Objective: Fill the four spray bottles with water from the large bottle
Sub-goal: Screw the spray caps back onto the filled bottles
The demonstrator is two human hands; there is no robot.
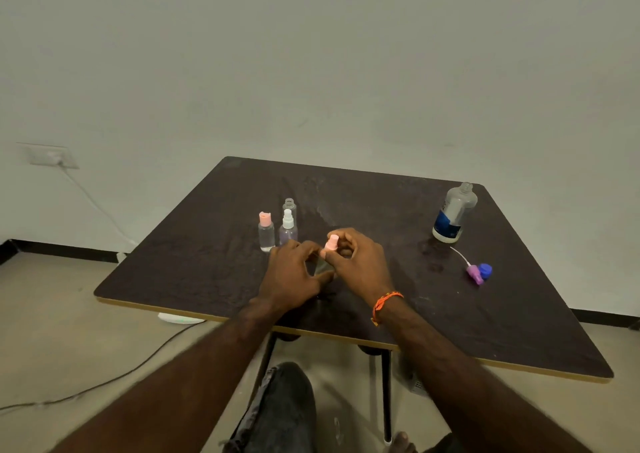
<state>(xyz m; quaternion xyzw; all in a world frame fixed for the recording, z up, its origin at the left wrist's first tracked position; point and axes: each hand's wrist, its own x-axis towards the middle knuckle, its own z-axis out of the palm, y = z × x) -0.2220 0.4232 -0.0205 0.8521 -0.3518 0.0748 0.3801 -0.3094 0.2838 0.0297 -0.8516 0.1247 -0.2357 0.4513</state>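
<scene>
Near the middle of the tabletop, the left hand grips a clear spray bottle while the right hand pinches its pink sprayer cap; the uncapped large bottle stands far right.

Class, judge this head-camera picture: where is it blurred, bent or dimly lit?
Head view: wide-angle bending bows the dark brown table edges; light is dim and flat, shadows soft; the left hand and right hand look slightly motion-smeared around the small clear bottle with the pink spray cap; the large clear blue-labelled bottle stays fairly sharp.

Clear glossy plastic large bottle stands on matt, rough-grained dark table.
</scene>
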